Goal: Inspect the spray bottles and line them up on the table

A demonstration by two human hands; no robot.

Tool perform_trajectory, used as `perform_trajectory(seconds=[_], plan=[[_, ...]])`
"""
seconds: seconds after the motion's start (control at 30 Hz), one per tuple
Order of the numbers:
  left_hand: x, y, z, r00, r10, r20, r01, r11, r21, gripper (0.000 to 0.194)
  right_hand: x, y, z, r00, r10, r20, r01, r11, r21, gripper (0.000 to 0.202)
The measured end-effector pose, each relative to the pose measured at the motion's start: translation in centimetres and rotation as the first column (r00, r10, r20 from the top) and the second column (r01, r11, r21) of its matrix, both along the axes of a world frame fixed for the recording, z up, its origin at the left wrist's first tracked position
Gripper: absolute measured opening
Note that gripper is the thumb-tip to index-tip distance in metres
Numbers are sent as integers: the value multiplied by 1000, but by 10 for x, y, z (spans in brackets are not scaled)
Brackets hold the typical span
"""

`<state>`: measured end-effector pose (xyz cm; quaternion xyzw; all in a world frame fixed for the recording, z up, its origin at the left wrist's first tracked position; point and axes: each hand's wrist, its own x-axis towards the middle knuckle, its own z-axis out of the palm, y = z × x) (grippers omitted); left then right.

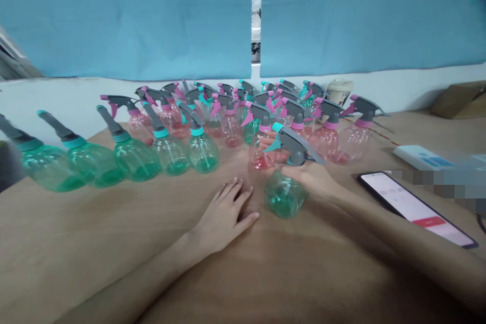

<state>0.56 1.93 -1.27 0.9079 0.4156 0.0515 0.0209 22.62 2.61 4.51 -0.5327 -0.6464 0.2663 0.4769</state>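
A green spray bottle (285, 196) with a grey head and turquoise nozzle leans a little, right of centre. My right hand (309, 176) is closed round its neck, hiding the collar; some fingers reach behind the head. Just beyond those fingers stands a pink spray bottle (261, 158). My left hand (223, 216) lies palm down on the wooden table (114, 248), fingers spread and holding nothing. Left of centre, several green bottles, the nearest to my left hand being one (204, 154) with a turquoise collar, stand in a row.
Many pink and green spray bottles (231, 129) crowd the back of the table. On the right are a phone (410, 207) with a lit screen, a white box (423, 157) and a cardboard box (461, 101). A paper cup (339, 92) stands behind, before blue curtains (152, 15).
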Motion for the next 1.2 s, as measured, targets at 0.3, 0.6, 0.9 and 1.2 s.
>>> perform_trajectory(seconds=[0.3, 0.6, 0.9, 1.2], plan=[[-2, -1, -1, 1000, -7, 6, 7, 1000, 12, 62, -1, 5, 0, 993, 86, -76, -86, 996, -2, 24], [-1, -1, 0, 1000, -9, -3, 9, 1000, 22, 62, -1, 5, -2, 983, 137, -125, -139, 990, -8, 20], [-2, 0, -2, 1000, -16, 6, 15, 999, 28, 62, -1, 5, 2, 969, 185, -162, -186, 982, 9, 24], [-2, 2, -2, 999, -15, 46, 15, 1000, 14, 61, 0, 4, 2, 989, 132, -66, -133, 991, -21, 6]])
